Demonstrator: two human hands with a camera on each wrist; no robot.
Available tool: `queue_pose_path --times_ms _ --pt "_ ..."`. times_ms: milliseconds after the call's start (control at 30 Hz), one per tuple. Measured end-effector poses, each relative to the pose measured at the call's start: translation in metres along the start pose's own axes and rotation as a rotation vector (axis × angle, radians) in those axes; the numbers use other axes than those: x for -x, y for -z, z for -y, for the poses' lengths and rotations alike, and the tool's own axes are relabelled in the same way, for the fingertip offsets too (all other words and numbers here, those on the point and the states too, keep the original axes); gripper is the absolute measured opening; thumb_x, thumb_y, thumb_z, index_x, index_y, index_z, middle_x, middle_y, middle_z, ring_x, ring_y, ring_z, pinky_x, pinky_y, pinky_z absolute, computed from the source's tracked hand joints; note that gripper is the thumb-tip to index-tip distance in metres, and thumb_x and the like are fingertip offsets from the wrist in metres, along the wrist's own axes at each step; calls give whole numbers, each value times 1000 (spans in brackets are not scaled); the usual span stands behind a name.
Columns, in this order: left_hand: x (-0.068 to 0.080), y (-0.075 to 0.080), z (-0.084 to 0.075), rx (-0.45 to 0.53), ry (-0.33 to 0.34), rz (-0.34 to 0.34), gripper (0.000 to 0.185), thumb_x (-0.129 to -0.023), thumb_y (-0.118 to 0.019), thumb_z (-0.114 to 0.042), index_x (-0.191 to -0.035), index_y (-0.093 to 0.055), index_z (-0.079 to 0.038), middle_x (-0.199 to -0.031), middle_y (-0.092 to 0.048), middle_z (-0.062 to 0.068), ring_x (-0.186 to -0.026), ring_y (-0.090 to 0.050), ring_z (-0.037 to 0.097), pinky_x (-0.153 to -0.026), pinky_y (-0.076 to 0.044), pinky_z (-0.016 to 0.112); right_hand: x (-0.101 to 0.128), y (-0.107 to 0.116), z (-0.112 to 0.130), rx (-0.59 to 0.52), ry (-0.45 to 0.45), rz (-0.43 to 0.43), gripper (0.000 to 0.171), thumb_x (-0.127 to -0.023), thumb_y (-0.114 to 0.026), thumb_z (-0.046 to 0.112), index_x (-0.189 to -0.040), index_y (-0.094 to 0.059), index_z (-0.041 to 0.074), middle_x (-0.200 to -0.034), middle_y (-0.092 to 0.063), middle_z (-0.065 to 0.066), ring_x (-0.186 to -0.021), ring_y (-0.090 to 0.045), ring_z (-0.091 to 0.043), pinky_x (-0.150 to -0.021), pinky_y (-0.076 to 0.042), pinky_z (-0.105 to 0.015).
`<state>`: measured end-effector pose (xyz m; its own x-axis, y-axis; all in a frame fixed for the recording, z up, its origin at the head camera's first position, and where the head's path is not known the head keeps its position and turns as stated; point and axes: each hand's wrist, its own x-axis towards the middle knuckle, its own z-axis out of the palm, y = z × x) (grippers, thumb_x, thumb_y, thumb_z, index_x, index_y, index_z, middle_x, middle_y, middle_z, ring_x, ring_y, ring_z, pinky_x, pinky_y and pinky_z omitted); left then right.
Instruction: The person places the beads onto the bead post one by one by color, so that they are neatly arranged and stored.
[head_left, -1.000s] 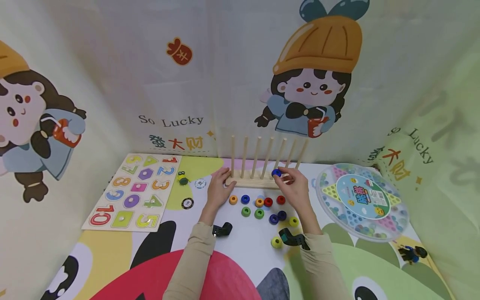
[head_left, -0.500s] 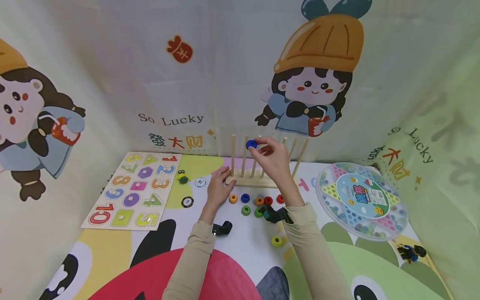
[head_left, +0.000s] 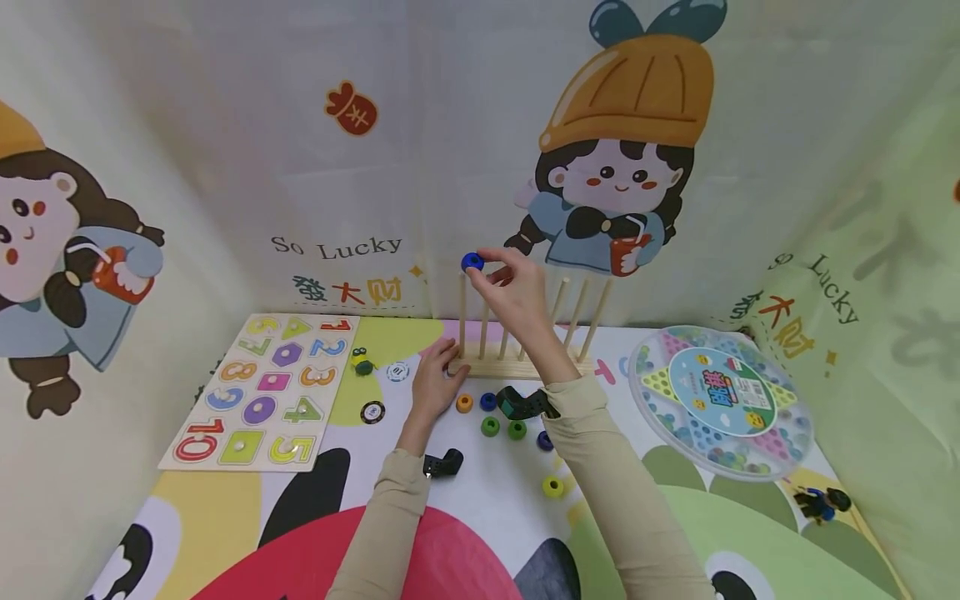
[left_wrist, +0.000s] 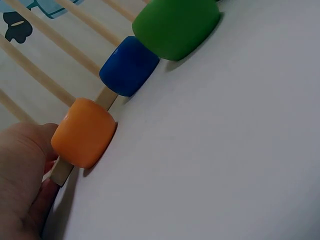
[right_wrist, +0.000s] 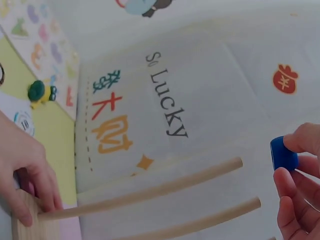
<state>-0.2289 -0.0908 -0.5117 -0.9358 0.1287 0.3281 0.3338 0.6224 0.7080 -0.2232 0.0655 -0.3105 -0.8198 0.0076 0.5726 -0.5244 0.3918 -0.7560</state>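
My right hand (head_left: 516,293) pinches a blue bead (head_left: 472,262) between thumb and fingers, at the top of the leftmost peg (head_left: 462,317) of a wooden peg rack. The right wrist view shows that bead (right_wrist: 284,154) just off the peg's tip (right_wrist: 240,162), not threaded on it. At the rack's left end, my left hand (head_left: 437,382) grips the wooden base (head_left: 495,367), with thumb in front and fingers behind. Close to the left hand lie an orange bead (left_wrist: 84,133), another blue bead (left_wrist: 129,66) and a green bead (left_wrist: 177,27). My right forearm hides part of the table.
Further beads lie in front of the rack, including a yellow bead (head_left: 552,487). A number puzzle board (head_left: 258,392) is on the left, beside a small green-and-yellow toy (head_left: 362,362) and round chips (head_left: 372,412). On the right are a round game box (head_left: 720,400) and a toy figure (head_left: 822,504).
My right hand has carried the blue bead up and leftward, from low among the right-hand pegs to the top of the leftmost peg. The left hand keeps its grip on the base.
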Motion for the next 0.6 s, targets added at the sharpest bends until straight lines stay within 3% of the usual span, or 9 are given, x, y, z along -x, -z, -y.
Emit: queue_pose_path --times_ms 233,600 --pt "3 -3 0 5 -7 -7 45 -91 -72 -19 -128 -62 4 -141 -53 16 -135 -43 34 -110 -37 51 -3 -6 -3 99 -67 44 26 -86 -76 16 -109 -74 2 -105 -72 -11 -68 -67 -22 -53 -48 -21" --pt "2 -1 -2 20 -13 -21 47 -89 -72 -19 -128 -62 6 -141 -53 17 -135 -43 35 -110 -37 52 0 -15 -5 232 -70 124 28 -89 -73 19 -113 -73 6 -111 -70 -8 -69 -64 -18 -57 -50 -26"
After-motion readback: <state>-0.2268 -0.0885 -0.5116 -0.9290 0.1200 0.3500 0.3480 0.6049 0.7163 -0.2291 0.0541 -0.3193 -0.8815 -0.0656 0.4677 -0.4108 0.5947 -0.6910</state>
